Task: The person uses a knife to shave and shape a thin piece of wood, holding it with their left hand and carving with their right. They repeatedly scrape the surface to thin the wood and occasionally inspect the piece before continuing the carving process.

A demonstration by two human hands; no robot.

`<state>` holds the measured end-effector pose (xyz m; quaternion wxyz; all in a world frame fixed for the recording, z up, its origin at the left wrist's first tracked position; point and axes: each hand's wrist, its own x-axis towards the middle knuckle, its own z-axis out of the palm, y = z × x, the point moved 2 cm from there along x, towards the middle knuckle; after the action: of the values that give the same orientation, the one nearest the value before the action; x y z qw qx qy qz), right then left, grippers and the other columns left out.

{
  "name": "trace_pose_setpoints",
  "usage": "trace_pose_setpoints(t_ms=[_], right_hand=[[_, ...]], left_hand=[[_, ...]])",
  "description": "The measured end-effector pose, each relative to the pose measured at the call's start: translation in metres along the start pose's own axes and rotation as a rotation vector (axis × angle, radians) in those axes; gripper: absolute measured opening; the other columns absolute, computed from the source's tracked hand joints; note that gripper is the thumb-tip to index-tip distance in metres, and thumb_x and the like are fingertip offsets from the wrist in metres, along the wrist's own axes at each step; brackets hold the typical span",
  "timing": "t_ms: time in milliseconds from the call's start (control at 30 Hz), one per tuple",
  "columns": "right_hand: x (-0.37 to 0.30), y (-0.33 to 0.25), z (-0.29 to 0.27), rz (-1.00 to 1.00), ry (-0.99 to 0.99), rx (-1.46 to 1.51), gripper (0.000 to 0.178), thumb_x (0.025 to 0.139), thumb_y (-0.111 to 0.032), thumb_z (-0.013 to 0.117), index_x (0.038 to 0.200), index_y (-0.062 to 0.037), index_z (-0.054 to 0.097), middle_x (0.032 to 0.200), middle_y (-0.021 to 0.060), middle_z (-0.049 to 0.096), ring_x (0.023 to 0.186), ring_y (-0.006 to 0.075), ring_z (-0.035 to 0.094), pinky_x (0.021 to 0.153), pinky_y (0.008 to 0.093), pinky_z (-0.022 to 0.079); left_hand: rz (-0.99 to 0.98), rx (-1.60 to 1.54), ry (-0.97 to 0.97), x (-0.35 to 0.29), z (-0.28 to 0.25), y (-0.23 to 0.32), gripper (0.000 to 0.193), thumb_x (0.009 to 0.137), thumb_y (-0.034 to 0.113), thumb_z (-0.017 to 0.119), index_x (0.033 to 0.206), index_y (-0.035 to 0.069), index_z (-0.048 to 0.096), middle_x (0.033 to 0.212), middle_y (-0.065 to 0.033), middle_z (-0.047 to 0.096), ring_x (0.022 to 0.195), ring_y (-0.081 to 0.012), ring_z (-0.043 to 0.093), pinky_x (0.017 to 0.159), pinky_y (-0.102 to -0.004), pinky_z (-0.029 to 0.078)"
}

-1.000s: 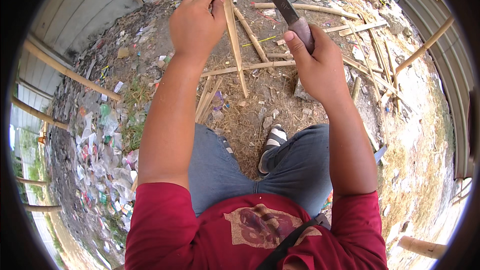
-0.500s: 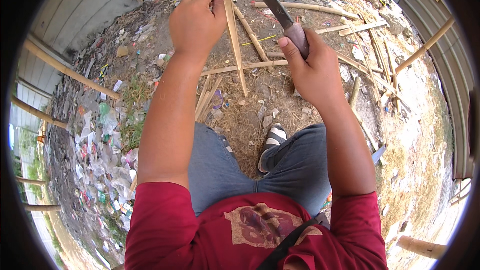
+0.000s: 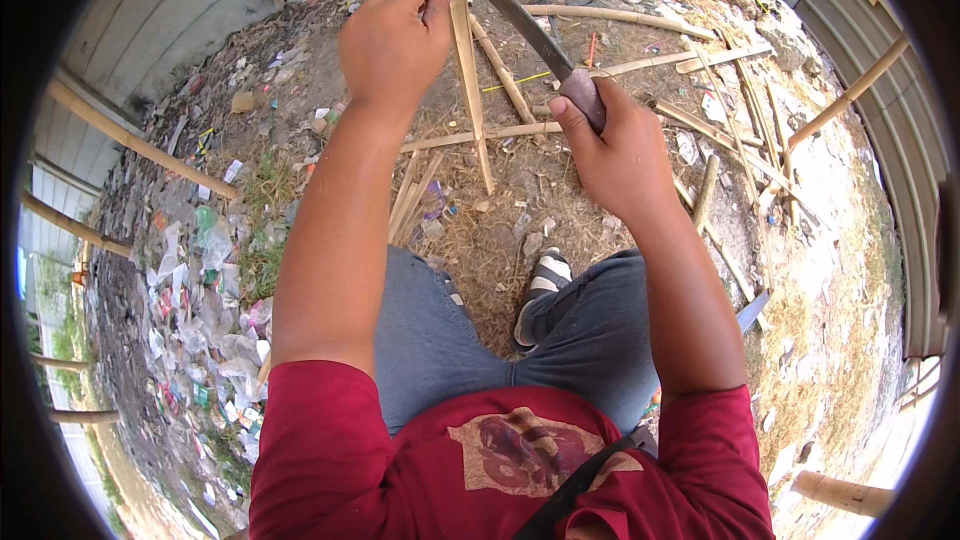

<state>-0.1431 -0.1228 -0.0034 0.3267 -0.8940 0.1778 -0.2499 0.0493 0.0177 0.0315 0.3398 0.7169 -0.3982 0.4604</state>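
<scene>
My left hand (image 3: 395, 45) is closed around the upper end of a split bamboo strip (image 3: 468, 80), which slants down toward the ground in front of my feet. My right hand (image 3: 628, 160) grips a machete (image 3: 515, 15) by its purplish-grey handle. The dark blade points up and to the left, across the space just above the strip's top end. Its tip runs off the upper edge of the view. I cannot tell whether the blade touches the bamboo.
Bamboo poles and split pieces (image 3: 690, 60) lie ahead and to the right. A blue-grey blade (image 3: 754, 310) shows beside my right forearm. Plastic litter (image 3: 205, 310) covers the ground at left. Bamboo posts (image 3: 140, 145) lean near a pale wall (image 3: 180, 10); corrugated sheeting (image 3: 880, 110) stands at right.
My right hand has shifted left and slightly down, and the machete blade now tilts further left, closer over the strip's top. My left hand and the strip are nearly still.
</scene>
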Motion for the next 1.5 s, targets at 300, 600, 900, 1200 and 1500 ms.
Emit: trace_pose_setpoints(t_ms=[300,600,900,1200,1500], right_hand=[[-0.001,-0.014,-0.015,-0.048,0.007,0.007,0.042,0.094,-0.036,0.065,0.101,0.0047,0.062,0.080,0.0278,0.067,0.076,0.0461,0.067,0.067,0.0498,0.051],[-0.002,-0.008,-0.017,-0.133,0.202,0.097,0.041,0.095,-0.037,0.066,0.098,0.0033,0.061,0.071,0.0248,0.065,0.069,0.0441,0.066,0.063,0.0472,0.050],[0.004,-0.015,-0.017,-0.040,-0.014,-0.038,0.041,0.093,-0.035,0.066,0.090,0.0054,0.061,0.073,0.0277,0.065,0.073,0.0460,0.066,0.068,0.0501,0.050],[0.001,-0.015,-0.008,-0.012,-0.067,-0.069,0.042,0.094,-0.036,0.064,0.095,0.0063,0.060,0.078,0.0289,0.066,0.077,0.0465,0.067,0.069,0.0498,0.051],[0.008,-0.028,-0.027,-0.067,-0.143,-0.164,0.042,0.095,-0.034,0.062,0.101,0.0076,0.060,0.082,0.0261,0.068,0.078,0.0426,0.069,0.072,0.0474,0.053]], left_hand=[[0.044,0.035,-0.044,0.004,-0.002,-0.005,0.015,0.088,0.025,0.073,0.094,0.011,0.077,0.085,-0.0039,0.073,0.075,-0.0214,0.070,0.066,-0.0320,0.054],[0.057,-0.014,-0.013,0.003,0.002,-0.005,0.010,0.086,0.022,0.070,0.088,0.014,0.075,0.085,-0.0017,0.071,0.070,-0.0252,0.068,0.060,-0.0351,0.054],[0.050,-0.029,-0.006,0.005,0.003,-0.005,0.011,0.087,0.023,0.071,0.090,0.013,0.076,0.082,-0.0022,0.070,0.069,-0.0236,0.067,0.061,-0.0338,0.053],[0.051,-0.035,-0.013,0.001,-0.003,-0.004,0.012,0.088,0.023,0.070,0.087,0.012,0.074,0.082,-0.0026,0.070,0.068,-0.0258,0.067,0.059,-0.0352,0.052],[0.018,-0.017,-0.036,0.000,-0.012,-0.010,0.014,0.088,0.023,0.073,0.094,0.011,0.077,0.080,-0.0024,0.071,0.069,-0.0180,0.069,0.061,-0.0304,0.051]])
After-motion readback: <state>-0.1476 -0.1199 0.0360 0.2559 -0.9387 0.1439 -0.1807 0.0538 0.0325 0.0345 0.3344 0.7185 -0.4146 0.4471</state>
